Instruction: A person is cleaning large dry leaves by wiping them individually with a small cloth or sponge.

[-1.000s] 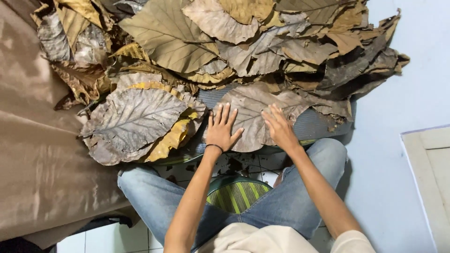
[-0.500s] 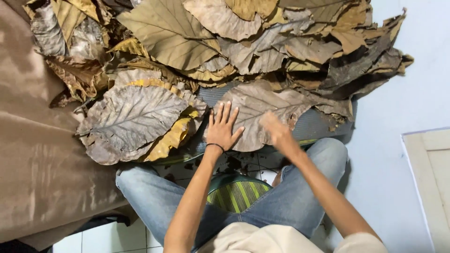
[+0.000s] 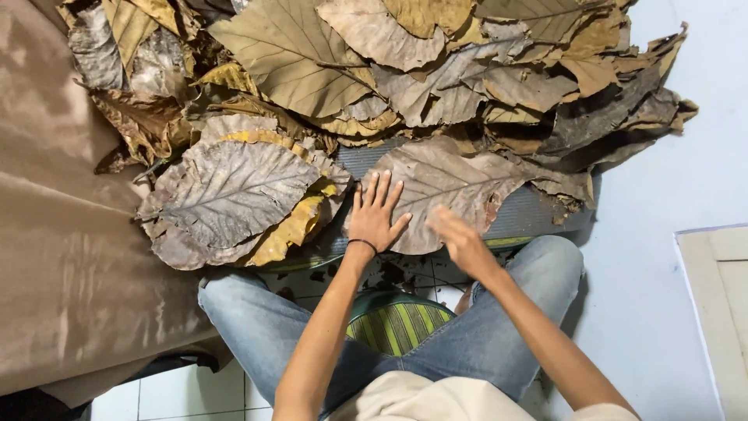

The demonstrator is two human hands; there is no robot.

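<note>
The person sits with knees apart in blue jeans (image 3: 257,327) before a heap of large dried brown leaves (image 3: 436,70), and both hands work on one broad, grey-brown dried leaf (image 3: 444,191) that lies flat on a dark ribbed mat (image 3: 538,214) near the mat's near edge, just in front of the knees. The left hand (image 3: 376,218) lies palm down on the left part of this leaf, its fingers (image 3: 372,191) spread and released — pressing, not gripping. The right hand (image 3: 460,238) is over the lower right part of the same leaf; it is blurred, so I cannot tell whether its fingers are open or closed, nor whether it touches the surface.

The step in hand looks like flattening or smoothing this leaf against the mat — one hand pinning it, the other seemingly sweeping across it. A careful next move would call for light, even pressure along the veins, since a dry leaf of this kind probably cracks at its curled edges, and the ragged right margin seems the weakest part.

To the left, at the mat's left edge, a stack of pale grey veined leaves over yellow ones (image 3: 234,195) lies beside a tan cloth sheet (image 3: 70,257). A green striped cushion (image 3: 397,323) shows between the legs, and white floor tiles (image 3: 195,398) below.
</note>
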